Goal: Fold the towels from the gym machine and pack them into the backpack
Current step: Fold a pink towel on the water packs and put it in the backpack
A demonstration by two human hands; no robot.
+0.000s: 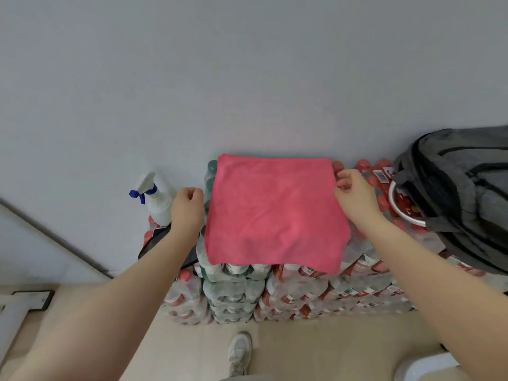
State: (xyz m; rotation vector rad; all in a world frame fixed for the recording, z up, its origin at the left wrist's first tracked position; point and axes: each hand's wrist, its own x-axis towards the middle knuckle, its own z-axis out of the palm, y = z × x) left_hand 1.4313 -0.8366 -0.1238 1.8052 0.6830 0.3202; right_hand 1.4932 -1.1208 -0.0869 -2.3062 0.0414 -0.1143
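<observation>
Pink towel (275,213) is lying spread flat atop stacked bottled-water packs (275,295), left of the grey backpack (461,196). Both arms are reaching forward. Right hand (354,196) is pinching the towel's far right edge. Left hand (187,210) is curling shut, holding nothing, beside the left edge.

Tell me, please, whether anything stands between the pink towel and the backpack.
Nothing visible does. The towel lies spread on the bottle packs, and the backpack rests on the same packs to its right. Only the right hand, at the towel's right edge, sits between them.
</observation>
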